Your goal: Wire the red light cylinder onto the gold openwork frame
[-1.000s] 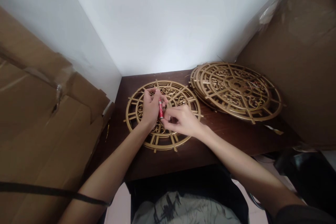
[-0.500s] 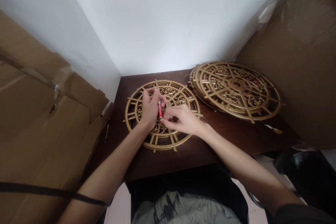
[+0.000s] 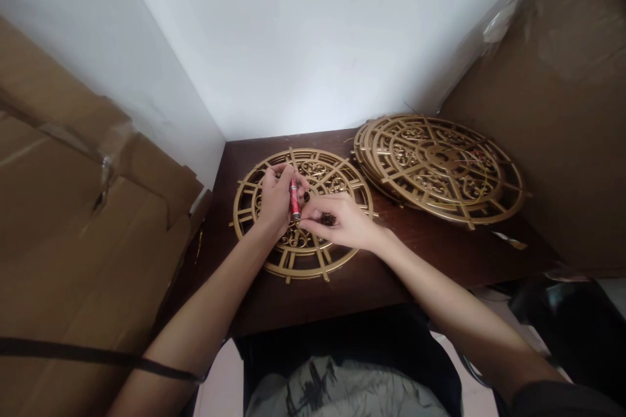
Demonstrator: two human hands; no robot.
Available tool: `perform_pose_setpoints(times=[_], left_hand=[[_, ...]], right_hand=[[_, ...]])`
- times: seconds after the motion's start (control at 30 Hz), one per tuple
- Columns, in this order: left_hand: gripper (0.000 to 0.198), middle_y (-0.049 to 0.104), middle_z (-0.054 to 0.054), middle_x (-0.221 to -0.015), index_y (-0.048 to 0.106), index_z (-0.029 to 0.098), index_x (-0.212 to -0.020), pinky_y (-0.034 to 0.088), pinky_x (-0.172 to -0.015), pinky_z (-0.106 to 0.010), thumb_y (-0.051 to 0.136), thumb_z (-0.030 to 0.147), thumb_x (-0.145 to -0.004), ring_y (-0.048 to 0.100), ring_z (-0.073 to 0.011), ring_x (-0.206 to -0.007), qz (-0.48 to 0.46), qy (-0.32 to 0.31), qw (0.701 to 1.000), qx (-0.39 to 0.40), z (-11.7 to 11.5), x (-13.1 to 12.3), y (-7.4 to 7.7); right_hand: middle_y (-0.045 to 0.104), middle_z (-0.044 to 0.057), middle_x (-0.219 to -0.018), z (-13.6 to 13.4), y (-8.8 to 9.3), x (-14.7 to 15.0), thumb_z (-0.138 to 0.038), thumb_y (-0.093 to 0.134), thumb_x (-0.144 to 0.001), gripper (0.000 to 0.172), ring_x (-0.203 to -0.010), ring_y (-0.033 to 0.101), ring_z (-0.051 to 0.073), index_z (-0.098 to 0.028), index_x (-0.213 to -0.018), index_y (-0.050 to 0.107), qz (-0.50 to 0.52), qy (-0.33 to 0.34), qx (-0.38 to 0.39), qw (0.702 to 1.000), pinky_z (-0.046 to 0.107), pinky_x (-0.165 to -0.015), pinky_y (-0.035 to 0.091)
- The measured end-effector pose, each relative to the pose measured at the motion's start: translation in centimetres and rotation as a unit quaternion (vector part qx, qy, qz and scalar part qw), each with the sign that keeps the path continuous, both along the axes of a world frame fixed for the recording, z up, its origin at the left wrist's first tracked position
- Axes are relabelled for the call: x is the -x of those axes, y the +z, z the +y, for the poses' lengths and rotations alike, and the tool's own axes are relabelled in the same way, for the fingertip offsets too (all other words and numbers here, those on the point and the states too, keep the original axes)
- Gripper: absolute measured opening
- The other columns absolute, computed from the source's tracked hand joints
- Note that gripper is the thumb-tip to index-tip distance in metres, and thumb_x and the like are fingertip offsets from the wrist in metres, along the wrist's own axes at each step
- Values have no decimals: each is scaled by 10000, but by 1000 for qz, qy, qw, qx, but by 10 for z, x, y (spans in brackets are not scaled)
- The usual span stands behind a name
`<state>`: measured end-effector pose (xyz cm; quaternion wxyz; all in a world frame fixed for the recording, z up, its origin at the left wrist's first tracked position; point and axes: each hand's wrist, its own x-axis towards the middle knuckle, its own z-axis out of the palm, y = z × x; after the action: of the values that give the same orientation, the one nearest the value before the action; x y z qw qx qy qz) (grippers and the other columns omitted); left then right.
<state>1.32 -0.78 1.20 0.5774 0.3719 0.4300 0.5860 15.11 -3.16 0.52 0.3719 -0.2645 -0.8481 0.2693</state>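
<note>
My left hand [image 3: 278, 194] is wrapped round a slim red cylinder [image 3: 294, 199] with silvery bands, its lower end pointing towards me. Close to that lower end, my right hand [image 3: 340, 218] has thumb and forefinger in a pinch. Whether anything lies between those fingertips is too small to make out. Both hands are over the middle of a round gold openwork disc [image 3: 325, 267] with scrollwork and spokes, which lies flat on the dark wooden table [image 3: 288, 313]. The disc's centre is partly covered by my hands.
Several similar gold discs are stacked in a pile [image 3: 460, 212] at the right. A small brush-like piece [image 3: 509, 240] lies in front of it. Cardboard [image 3: 98, 260] stands on the left, a large carton [image 3: 548, 163] on the right, and a white wall [image 3: 313, 45] behind.
The red cylinder has turned slightly, its lower end moving a little left and up. My right fingers have opened out slightly beside it. The discs have stayed put.
</note>
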Motion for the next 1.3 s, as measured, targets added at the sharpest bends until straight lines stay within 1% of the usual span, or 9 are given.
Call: perform_pose_setpoints(times=[0.2, 0.37, 0.57, 0.77, 0.97, 1.07, 1.3], left_hand=[[136, 554, 38, -581, 377, 185, -872, 351, -411, -119, 502, 230, -845, 441, -48, -441, -2, -4, 1000, 1, 0, 1, -1], [159, 546, 45, -587, 373, 195, -882, 321, -385, -116, 516, 246, -835, 440, -54, -441, -1, -7, 1000, 5, -1, 1, -1], [145, 544, 48, -581, 371, 193, -883, 350, -407, -123, 505, 229, -840, 448, -52, -444, 5, 0, 1000, 3, -1, 0, 0], [147, 547, 50, -588, 369, 201, -886, 333, -385, -123, 504, 237, -839, 441, -56, -441, 11, 0, 1000, 4, -1, -1, 0], [146, 545, 45, -591, 365, 201, -889, 326, -374, -134, 498, 239, -843, 443, -61, -441, 23, 4, 1000, 0, -3, -1, -1], [144, 540, 50, -590, 363, 200, -891, 349, -399, -140, 497, 229, -845, 449, -56, -441, 32, 11, 999, -12, -3, -3, -1], [136, 533, 52, -594, 365, 202, -901, 373, -439, -157, 483, 259, -865, 470, -59, -457, 53, 35, 997, -34, -3, -7, -5]], right_hand=[[535, -26, -617, -1, 0, 0, -220, 580, -824, 108, -575, 491, 78, -149, -748, 611, 7, -5, 10, 1000, 195, -584, 404], [561, -20, -636, -1, 0, -2, -239, 578, -826, 120, -589, 513, 81, -152, -754, 620, 4, -11, 10, 1000, 201, -595, 410], [560, -22, -632, -2, 0, -1, -240, 575, -825, 128, -572, 499, 70, -149, -745, 617, 4, -23, 6, 1000, 194, -583, 393], [532, -28, -587, -4, -1, 1, -232, 545, -822, 197, -544, 456, 70, -151, -643, 544, -8, -42, 5, 999, 201, -558, 359], [520, -32, -568, -5, -2, 4, -223, 528, -806, 219, -525, 436, 68, -162, -599, 494, -3, -57, 6, 998, 205, -547, 345], [511, -40, -556, -6, -3, 5, -208, 538, -778, 210, -509, 427, 62, -162, -581, 482, 2, -70, 7, 998, 201, -536, 336], [510, -45, -547, -11, -4, 10, -185, 546, -708, 172, -484, 417, 58, -165, -559, 462, -2, -128, 30, 991, 200, -517, 315]])
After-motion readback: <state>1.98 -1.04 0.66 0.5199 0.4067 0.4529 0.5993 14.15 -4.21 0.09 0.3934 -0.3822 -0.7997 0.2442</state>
